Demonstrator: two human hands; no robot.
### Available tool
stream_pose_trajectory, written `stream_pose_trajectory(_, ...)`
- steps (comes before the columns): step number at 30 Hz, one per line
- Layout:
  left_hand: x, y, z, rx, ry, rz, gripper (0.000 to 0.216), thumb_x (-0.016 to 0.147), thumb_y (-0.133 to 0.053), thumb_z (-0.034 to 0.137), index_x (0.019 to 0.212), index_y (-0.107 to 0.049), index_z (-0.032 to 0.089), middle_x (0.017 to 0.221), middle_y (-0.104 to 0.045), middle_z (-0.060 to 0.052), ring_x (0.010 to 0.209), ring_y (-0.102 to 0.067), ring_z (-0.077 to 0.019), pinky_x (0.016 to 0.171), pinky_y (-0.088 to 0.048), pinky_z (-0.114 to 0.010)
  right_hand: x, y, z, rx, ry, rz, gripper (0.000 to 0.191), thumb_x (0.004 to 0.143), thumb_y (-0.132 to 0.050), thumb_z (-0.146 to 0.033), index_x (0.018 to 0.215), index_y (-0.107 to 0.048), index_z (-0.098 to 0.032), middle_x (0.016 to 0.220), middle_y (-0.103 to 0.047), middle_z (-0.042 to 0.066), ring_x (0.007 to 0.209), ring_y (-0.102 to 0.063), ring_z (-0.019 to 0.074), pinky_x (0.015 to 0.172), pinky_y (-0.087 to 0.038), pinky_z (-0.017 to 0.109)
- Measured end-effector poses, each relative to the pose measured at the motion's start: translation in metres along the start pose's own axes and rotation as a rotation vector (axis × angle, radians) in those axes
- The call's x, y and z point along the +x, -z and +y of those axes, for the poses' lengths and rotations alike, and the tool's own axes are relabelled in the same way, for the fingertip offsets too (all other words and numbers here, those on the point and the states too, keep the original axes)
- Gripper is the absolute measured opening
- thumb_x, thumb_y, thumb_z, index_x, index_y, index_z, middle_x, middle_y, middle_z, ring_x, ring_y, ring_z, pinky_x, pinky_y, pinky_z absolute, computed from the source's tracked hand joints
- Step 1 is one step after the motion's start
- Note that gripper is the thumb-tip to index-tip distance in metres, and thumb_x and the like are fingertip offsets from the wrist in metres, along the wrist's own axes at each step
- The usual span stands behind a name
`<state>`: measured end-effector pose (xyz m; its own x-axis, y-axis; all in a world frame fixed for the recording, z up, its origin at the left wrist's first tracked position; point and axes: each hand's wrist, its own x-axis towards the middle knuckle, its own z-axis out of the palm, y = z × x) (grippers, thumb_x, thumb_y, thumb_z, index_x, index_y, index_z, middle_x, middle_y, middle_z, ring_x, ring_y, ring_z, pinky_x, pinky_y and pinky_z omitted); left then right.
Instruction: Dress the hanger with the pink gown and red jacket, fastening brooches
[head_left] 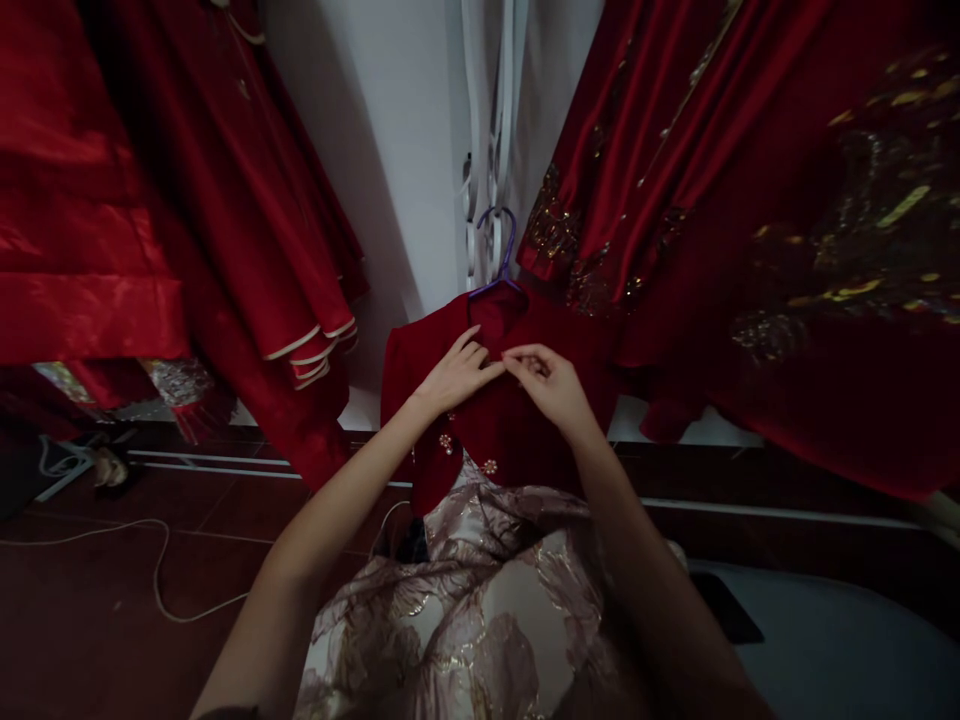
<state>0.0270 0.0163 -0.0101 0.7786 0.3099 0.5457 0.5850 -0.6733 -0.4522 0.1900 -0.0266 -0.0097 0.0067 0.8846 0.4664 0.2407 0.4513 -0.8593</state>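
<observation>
A dark red jacket hangs by its neck from a purple hanger, facing me. My left hand rests on its upper front, with some fingers spread over the cloth. Its lowest finger reaches toward the right hand and seems to pinch the jacket's front edge. Just beside it, my right hand has thumb and forefinger pressed together at the same edge, below the neckline. Whatever small part lies between the fingertips is hidden. Lower down, jewelled flower-shaped buttons show on the front, with another ornament near the hem.
Long red garments hang at the left, and gold-sequinned red ones at the right. A pale metal bar runs low across the floor. White cable lies at left. A dark flat object rests on a pale surface at right.
</observation>
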Motion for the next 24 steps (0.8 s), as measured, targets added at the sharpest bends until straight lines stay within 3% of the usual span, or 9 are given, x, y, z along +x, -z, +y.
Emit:
stream_pose_trajectory(3,-0.002,-0.001,0.001,-0.023,0.136,0.042,0.025,0.09,-0.033,0.022,0.1,-0.055,0.017,0.075,-0.058,-0.002,0.075,-0.054,-0.0146,0.108,-0.023,-0.043,0.02,-0.024,-0.004,0.053,-0.068,0.115,0.064,0.073,-0.054,-0.058,0.12,-0.05,-0.014,0.115,-0.055,0.015,0.105,-0.053,0.0227,0.086,-0.046,0.036)
stream_pose_trajectory(6,-0.007,-0.001,-0.003,-0.045,0.474,0.118,0.028,0.089,-0.034,0.024,0.107,-0.052,0.011,0.083,-0.062,-0.009,0.078,-0.057,-0.0186,0.1,-0.028,-0.048,0.028,-0.04,0.0,-0.147,-0.155,0.245,0.088,0.072,-0.048,-0.066,0.134,-0.031,-0.006,0.138,-0.031,0.023,0.13,-0.028,0.0313,0.102,-0.031,0.045)
stream_pose_trajectory(8,-0.011,0.0,-0.008,-0.021,0.691,0.148,0.036,0.087,-0.032,0.018,0.12,-0.045,0.011,0.101,-0.06,-0.015,0.091,-0.056,-0.0236,0.095,-0.03,-0.051,0.029,-0.041,0.006,-0.367,-0.171,0.371,0.094,0.071,-0.048,-0.067,0.134,-0.026,0.0,0.138,-0.027,0.029,0.132,-0.021,0.036,0.104,-0.023,0.05)
stream_pose_trajectory(12,-0.021,0.003,-0.023,0.012,0.91,0.161,0.05,0.081,-0.035,0.008,0.13,-0.036,0.017,0.129,-0.041,-0.018,0.116,-0.042,-0.0296,0.097,-0.029,-0.051,0.034,-0.015,0.019,-0.675,-0.293,0.466,0.08,0.077,-0.044,-0.063,0.118,-0.041,0.006,0.118,-0.046,0.035,0.117,-0.04,0.0401,0.097,-0.028,0.052)
stream_pose_trajectory(14,-0.027,0.004,-0.033,-0.022,0.97,0.206,0.055,0.076,-0.041,0.007,0.13,-0.035,0.015,0.132,-0.036,-0.019,0.12,-0.039,-0.0294,0.099,-0.03,-0.046,0.039,0.008,0.024,-0.77,-0.342,0.408,0.074,0.079,-0.041,-0.063,0.11,-0.049,0.004,0.11,-0.052,0.034,0.111,-0.047,0.04,0.093,-0.032,0.051)
stream_pose_trajectory(16,-0.035,0.005,-0.045,-0.105,1.022,0.227,0.055,0.074,-0.045,0.008,0.128,-0.037,0.015,0.127,-0.042,-0.018,0.116,-0.045,-0.0277,0.095,-0.036,-0.04,0.044,0.035,0.028,-0.858,-0.32,0.312,0.069,0.079,-0.04,-0.063,0.102,-0.055,0.001,0.103,-0.057,0.031,0.105,-0.051,0.0389,0.089,-0.036,0.049)
stream_pose_trajectory(19,-0.047,0.006,-0.068,-0.264,1.087,0.148,0.038,0.077,-0.047,0.016,0.114,-0.051,0.02,0.103,-0.06,-0.011,0.098,-0.057,-0.0247,0.083,-0.043,-0.034,0.051,0.075,0.026,-0.922,-0.193,0.129,0.059,0.077,-0.046,-0.06,0.098,-0.061,-0.007,0.097,-0.063,0.022,0.095,-0.058,0.0321,0.081,-0.042,0.04)
stream_pose_trajectory(22,-0.058,0.006,-0.092,-0.384,1.098,0.096,0.023,0.077,-0.049,0.023,0.097,-0.06,0.022,0.09,-0.065,-0.006,0.092,-0.06,-0.0243,0.079,-0.045,-0.032,0.057,0.103,0.014,-0.919,-0.103,-0.027,0.049,0.075,-0.052,-0.057,0.097,-0.064,-0.014,0.093,-0.066,0.011,0.086,-0.06,0.0241,0.076,-0.043,0.033)
stream_pose_trajectory(24,-0.065,0.006,-0.105,-0.557,1.133,0.076,0.019,0.074,-0.051,0.023,0.09,-0.062,0.019,0.088,-0.066,-0.006,0.087,-0.061,-0.0232,0.077,-0.046,-0.032,0.06,0.116,0.001,-0.875,-0.104,-0.212,0.046,0.076,-0.052,-0.056,0.092,-0.066,-0.016,0.087,-0.067,0.007,0.079,-0.06,0.0204,0.074,-0.043,0.03)
